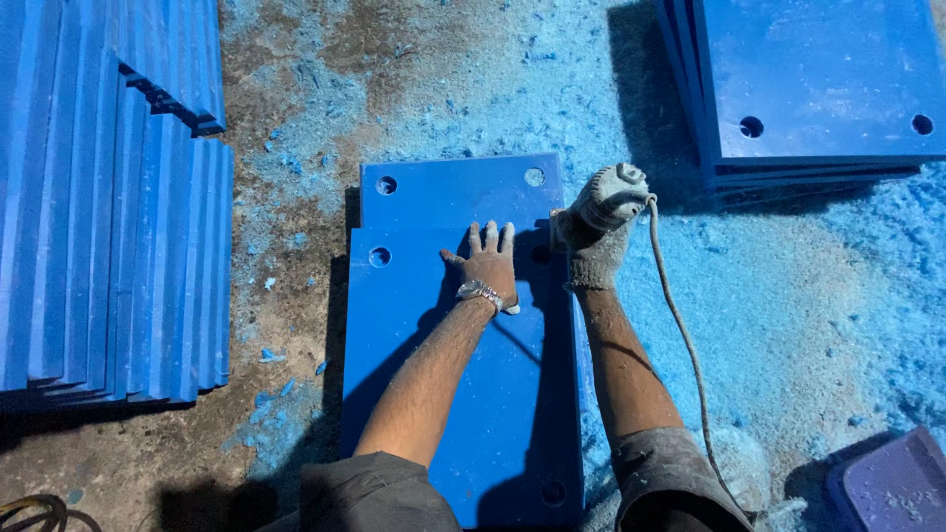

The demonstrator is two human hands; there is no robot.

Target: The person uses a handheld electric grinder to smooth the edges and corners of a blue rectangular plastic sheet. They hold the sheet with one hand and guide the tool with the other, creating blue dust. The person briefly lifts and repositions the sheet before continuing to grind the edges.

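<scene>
Two blue panels (463, 394) lie stacked on the floor (296, 69) in front of you, the upper one nearer, the lower one showing at the far end. Your left hand (488, 264) rests flat on the upper panel, fingers (492, 236) spread slightly apart, a watch (479, 292) on the wrist. Your gloved right hand (591, 241) is clamped on a corded power tool (613, 192) at the panel's right edge, beside a hole. Blue shavings (788, 296) cover the floor to the right. More panels stand stacked at left (108, 217) and far right (818, 79).

Smooth matt blue plastic board (463, 394), knitted cloth glove (591, 258)
</scene>
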